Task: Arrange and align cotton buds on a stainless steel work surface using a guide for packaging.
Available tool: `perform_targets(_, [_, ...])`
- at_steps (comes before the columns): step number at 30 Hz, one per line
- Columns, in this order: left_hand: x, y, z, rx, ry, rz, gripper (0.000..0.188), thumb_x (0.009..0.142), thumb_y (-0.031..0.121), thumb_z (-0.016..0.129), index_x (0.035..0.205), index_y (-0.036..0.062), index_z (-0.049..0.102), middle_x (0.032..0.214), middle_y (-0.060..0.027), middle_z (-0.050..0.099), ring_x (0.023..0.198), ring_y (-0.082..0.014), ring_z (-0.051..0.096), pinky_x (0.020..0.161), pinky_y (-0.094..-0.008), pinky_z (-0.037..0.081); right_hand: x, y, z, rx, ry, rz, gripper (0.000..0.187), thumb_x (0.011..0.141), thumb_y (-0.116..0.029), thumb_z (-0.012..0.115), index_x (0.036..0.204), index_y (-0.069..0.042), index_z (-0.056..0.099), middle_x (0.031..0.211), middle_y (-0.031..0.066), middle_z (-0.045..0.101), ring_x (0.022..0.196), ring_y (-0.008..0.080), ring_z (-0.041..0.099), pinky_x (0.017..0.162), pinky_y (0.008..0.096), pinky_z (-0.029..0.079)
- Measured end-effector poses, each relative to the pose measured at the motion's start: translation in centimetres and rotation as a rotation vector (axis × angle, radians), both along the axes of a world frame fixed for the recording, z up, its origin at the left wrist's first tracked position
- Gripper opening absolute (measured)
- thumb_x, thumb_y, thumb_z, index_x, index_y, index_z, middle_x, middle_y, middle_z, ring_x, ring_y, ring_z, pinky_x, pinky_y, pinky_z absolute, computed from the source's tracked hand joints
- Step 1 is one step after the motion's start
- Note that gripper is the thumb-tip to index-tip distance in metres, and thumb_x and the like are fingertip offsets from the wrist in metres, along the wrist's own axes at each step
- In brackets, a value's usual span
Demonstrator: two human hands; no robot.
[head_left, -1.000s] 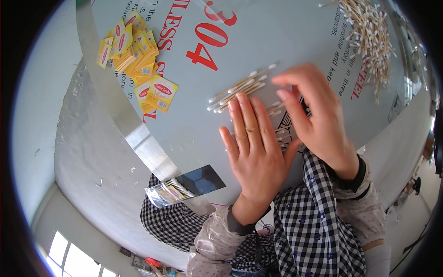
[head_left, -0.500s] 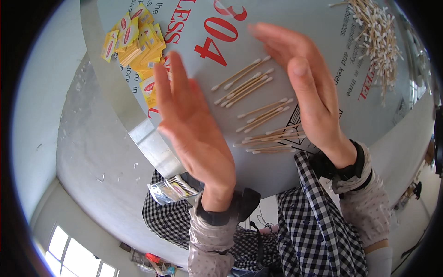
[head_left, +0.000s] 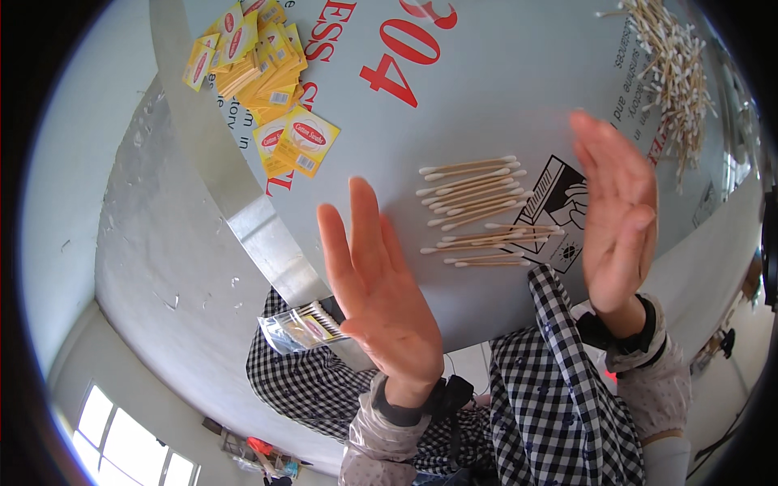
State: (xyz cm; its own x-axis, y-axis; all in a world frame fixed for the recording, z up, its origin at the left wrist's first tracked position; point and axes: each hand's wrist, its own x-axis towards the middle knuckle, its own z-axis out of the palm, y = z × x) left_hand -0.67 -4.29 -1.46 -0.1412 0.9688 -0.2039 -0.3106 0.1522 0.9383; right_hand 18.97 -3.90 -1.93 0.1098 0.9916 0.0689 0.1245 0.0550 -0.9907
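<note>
Several cotton swabs [head_left: 474, 190] lie side by side on the grey table [head_left: 340, 154], roughly parallel, in a loose stack between my two hands. My left hand [head_left: 381, 292] is held flat to their left, fingers stretched out, with nothing in it. On the other side my right hand [head_left: 620, 215] is also flat and empty, its thumb apart from the fingers. Neither hand touches the swabs. Below my left hand, a clear packet of cotton swabs with a yellow card inside [head_left: 306, 328] rests by the table's near edge.
A pile of yellow printed cards [head_left: 259, 65] lies at the far left. A large heap of loose cotton swabs [head_left: 668, 77] covers the far right. The table's metal edge [head_left: 263, 243] curves along the left side, and a checkered cloth [head_left: 559, 389] hangs in front of me.
Both hands have moved nearer to me, and spread apart to the right side. The swabs, spread in separate slanted groups before, now lie closer together and more level.
</note>
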Motion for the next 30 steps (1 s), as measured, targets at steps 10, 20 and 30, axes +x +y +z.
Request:
perform_targets(10, [1.7,-0.7,0.1,0.021,0.052,-0.085,0.088,0.098,0.068,0.026,0.156,0.0035,0.010,0.161,-0.0230,0.018,0.151,-0.0314,0.015,0.122,-0.0418,0.013,-3.3,-0.7,-1.2,0.044,0.147,0.016,0.066,0.104,-0.040,0.043,0.143,0.011,0.030,0.148,0.0300,0.035,0.141,0.0367,0.035,0.117,0.0461,0.025])
perform_targets(20, [0.9,-1.2,0.5,0.044,0.034,-0.012,0.084,0.100,0.064,0.023,0.156,0.0033,0.009,0.161,-0.0245,0.015,0.151,-0.0326,0.015,0.123,-0.0430,0.010,-1.7,-0.4,0.6,0.068,0.328,0.448,0.033,0.095,-0.028,0.065,0.101,0.004,0.060,0.099,0.0176,0.063,0.091,0.0309,0.062,0.094,0.0419,0.049])
perform_targets(30, [0.9,-1.8,0.6,-0.037,0.042,-0.012,0.094,0.097,0.067,0.035,0.156,0.0010,0.005,0.159,-0.0307,0.013,0.151,-0.0353,0.012,0.121,-0.0437,0.008,-1.9,-0.9,2.0,-0.416,0.226,0.650,0.041,0.100,-0.038,0.055,0.079,-0.003,0.061,0.075,0.0064,0.061,0.076,0.0240,0.063,0.090,0.0470,0.052])
